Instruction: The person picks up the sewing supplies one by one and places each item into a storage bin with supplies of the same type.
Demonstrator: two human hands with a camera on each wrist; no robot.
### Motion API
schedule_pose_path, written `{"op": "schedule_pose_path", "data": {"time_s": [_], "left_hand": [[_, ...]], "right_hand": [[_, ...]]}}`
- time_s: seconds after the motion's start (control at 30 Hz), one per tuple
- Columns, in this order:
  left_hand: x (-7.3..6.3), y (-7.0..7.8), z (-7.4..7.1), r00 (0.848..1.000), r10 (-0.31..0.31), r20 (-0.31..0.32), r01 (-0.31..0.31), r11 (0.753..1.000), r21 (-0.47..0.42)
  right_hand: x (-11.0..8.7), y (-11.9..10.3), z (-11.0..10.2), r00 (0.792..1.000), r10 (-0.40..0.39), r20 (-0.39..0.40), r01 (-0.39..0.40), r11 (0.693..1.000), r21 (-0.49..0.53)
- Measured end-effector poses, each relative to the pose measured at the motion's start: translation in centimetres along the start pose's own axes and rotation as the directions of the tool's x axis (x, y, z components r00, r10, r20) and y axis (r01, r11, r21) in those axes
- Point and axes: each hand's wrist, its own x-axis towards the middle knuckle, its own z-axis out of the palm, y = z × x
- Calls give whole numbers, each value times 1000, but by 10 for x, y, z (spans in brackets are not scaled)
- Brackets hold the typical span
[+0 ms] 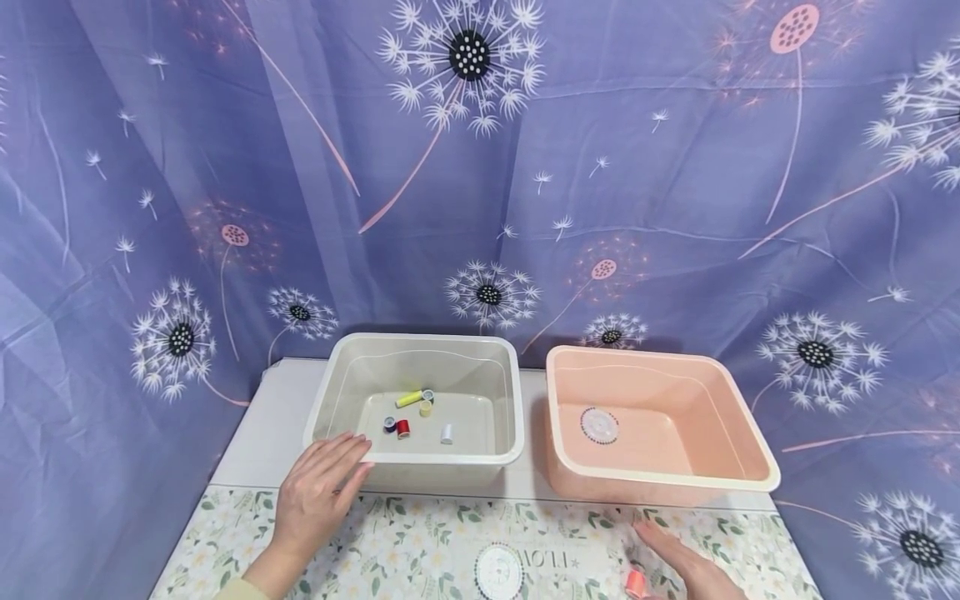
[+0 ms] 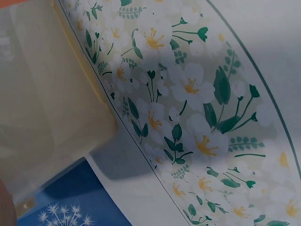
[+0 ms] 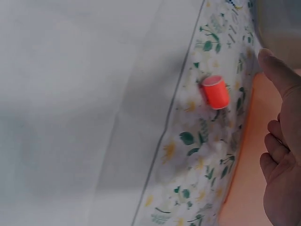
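My left hand is at the near left corner of a grey plastic bin, its fingers extended over the rim. Low in the head view, my right hand hovers over the cloth with one finger stretched out. Beside it is a bright orange-red thread spool. In the right wrist view that spool lies on the floral cloth, apart from the hand, whose other fingers curl loosely around nothing. Inside the grey bin are several small spools, among them a red one and a white one.
A peach bin stands right of the grey one, with a round pin wheel in it. Another pin wheel lies on the floral cloth between my hands. A purple-blue dandelion curtain hangs behind the bins.
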Motion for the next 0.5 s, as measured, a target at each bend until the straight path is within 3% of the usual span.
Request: {"op": "schedule_pose_path", "data": {"time_s": [0.1, 0.33, 0.5], "left_hand": [[-1, 0, 0, 1000, 1, 1, -1, 1000, -1], [-1, -1, -1, 1000, -9, 5, 9, 1000, 6], [-1, 0, -1, 1000, -14, 12, 14, 1000, 16]], "right_hand": [[-1, 2, 2, 996, 52, 66, -54, 998, 20], [-7, 9, 22, 995, -22, -95, 18, 999, -51], [-10, 15, 31, 998, 14, -63, -10, 998, 59]]}}
